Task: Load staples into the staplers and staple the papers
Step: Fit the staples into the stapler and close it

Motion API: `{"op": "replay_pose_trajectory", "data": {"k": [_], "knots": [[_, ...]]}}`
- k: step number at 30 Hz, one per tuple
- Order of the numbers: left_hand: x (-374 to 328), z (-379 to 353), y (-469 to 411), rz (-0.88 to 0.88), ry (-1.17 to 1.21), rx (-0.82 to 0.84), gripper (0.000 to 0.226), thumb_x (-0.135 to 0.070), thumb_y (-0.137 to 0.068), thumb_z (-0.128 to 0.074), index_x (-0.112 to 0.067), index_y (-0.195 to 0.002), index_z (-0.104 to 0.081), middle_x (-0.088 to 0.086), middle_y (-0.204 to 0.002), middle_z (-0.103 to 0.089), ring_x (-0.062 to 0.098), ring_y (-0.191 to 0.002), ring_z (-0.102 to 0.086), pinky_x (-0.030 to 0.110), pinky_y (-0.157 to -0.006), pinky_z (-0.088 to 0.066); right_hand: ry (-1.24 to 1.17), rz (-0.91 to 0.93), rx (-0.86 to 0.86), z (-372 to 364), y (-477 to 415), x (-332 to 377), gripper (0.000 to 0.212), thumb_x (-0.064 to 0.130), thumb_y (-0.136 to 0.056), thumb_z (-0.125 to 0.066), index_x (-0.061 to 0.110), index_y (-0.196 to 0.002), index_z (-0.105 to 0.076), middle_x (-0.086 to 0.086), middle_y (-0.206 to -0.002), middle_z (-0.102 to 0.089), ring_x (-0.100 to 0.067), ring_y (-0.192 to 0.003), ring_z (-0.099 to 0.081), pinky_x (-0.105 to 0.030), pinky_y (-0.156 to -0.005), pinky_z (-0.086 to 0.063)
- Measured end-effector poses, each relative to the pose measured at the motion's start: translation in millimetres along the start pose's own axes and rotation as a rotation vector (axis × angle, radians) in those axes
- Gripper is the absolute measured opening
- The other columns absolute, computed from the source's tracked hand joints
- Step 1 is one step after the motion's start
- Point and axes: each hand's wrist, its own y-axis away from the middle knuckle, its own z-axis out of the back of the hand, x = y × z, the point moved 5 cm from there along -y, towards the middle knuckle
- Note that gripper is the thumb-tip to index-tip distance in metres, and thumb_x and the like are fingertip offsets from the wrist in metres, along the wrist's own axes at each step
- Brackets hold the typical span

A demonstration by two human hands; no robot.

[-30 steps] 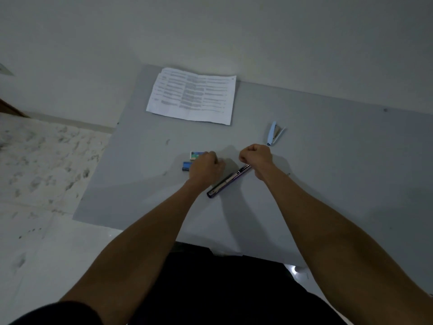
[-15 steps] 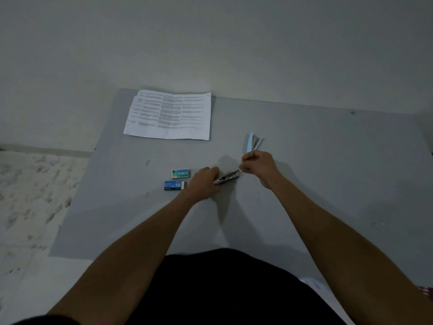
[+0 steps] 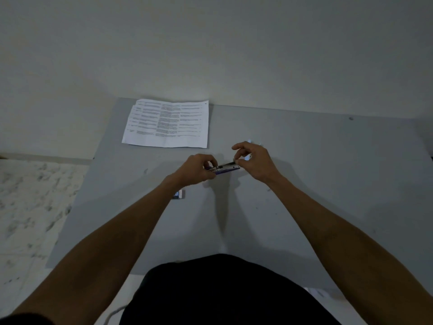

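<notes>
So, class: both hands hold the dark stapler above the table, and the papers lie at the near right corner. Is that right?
Not quite. The head view shows the papers at the far left corner of the table. The rest stands: the left hand and right hand hold the dark stapler above it.

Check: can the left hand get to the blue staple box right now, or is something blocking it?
Probably not at once: the left hand is shut on the purple stapler. The blue staple box lies beside that wrist on the bare grey table, otherwise unobstructed.

Both hands have lifted the purple stapler [image 3: 222, 169] clear of the table [image 3: 328, 184]
</notes>
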Motion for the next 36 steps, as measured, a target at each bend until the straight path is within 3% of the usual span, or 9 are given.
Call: {"op": "replay_pose_trajectory", "data": {"k": [3,6,10,21,28,31,33,36], "knots": [[-0.7,3.8,-2.4,0.000,-0.015,0.003,0.027,-0.018,-0.074,-0.074,-0.021,-0.100,-0.068,0.002,-0.084,-0.067,0.009,-0.057,-0.055,0.022,-0.059,-0.047,0.019,0.010,0.027,-1.4,-2.5,0.3,0.035,0.001,-0.076,-0.071,0.015,-0.108,-0.067,-0.003,-0.085,-0.071,-0.022,-0.090,-0.062,-0.019,-0.081,-0.045],[-2.8,5.0,-3.8,-0.004,-0.029,0.006,0.029,-0.019,-0.074,-0.075,-0.021,-0.102,-0.068,0.002,-0.086,-0.067,0.011,-0.058,-0.057,0.025,-0.063,-0.049,0.039,0.015,0.037,-2.2,-3.5,-0.3,0.036,0.000,-0.077,-0.071,0.015,-0.109,-0.067,0.000,-0.083,-0.070,-0.021,-0.091,-0.063,-0.011,-0.078,-0.042],[-6.4,6.4,-4.7,-0.022,-0.041,0.012,0.029,-0.018,-0.076,-0.075,-0.019,-0.104,-0.068,0.002,-0.087,-0.067,0.004,-0.059,-0.055,0.017,-0.059,-0.043,0.062,0.014,0.045,-2.1,-4.1,0.0,0.036,0.000,-0.077,-0.071,0.016,-0.109,-0.067,-0.001,-0.085,-0.071,-0.020,-0.092,-0.062,-0.012,-0.078,-0.042],[-10.8,6.3,-6.8,-0.020,-0.058,0.031,0.031,-0.018,-0.076,-0.075,-0.017,-0.106,-0.067,0.002,-0.090,-0.067,0.004,-0.061,-0.056,0.015,-0.058,-0.042,0.172,0.040,0.078,-0.3,-4.3,-0.2,0.034,0.004,-0.079,-0.070,0.018,-0.110,-0.068,0.001,-0.086,-0.073,-0.018,-0.088,-0.061,-0.031,-0.081,-0.050],[-13.5,5.1,-7.2,-0.032,-0.082,0.025,0.029,-0.017,-0.076,-0.074,-0.017,-0.104,-0.067,0.004,-0.091,-0.068,0.007,-0.063,-0.056,0.015,-0.060,-0.045,0.152,0.022,0.100,0.7,-4.5,0.5,0.028,-0.001,-0.078,-0.068,0.013,-0.102,-0.069,-0.005,-0.087,-0.072,-0.022,-0.090,-0.063,-0.030,-0.080,-0.052],[-13.8,5.2,-7.4,-0.027,-0.075,0.002,0.028,-0.016,-0.075,-0.075,-0.017,-0.102,-0.068,0.004,-0.087,-0.069,0.010,-0.062,-0.056,0.016,-0.059,-0.045,0.151,0.015,0.050,2.7,-4.3,-1.1,0.023,-0.004,-0.077,-0.067,0.009,-0.095,-0.070,-0.007,-0.087,-0.071,-0.023,-0.088,-0.063,-0.022,-0.076,-0.048],[-14.8,5.3,-7.3,-0.031,-0.077,-0.018,0.027,-0.015,-0.073,-0.075,-0.017,-0.100,-0.069,0.003,-0.084,-0.068,0.013,-0.062,-0.057,0.018,-0.057,-0.044,0.187,0.014,-0.018,4.9,-3.4,-4.5,0.017,0.000,-0.077,-0.065,0.011,-0.090,-0.070,-0.006,-0.087,-0.070,-0.022,-0.082,-0.062,-0.026,-0.074,-0.049],[-14.8,5.6,-7.3,-0.026,-0.081,-0.048,0.028,-0.015,-0.072,-0.075,-0.018,-0.099,-0.068,0.004,-0.081,-0.067,0.022,-0.068,-0.061,0.029,-0.063,-0.049,0.291,-0.067,-0.099,5.2,-3.0,-12.6,0.006,0.020,-0.081,-0.068,0.016,-0.081,-0.070,-0.002,-0.086,-0.063,-0.013,-0.076,-0.054,-0.032,-0.068,-0.046]]}}
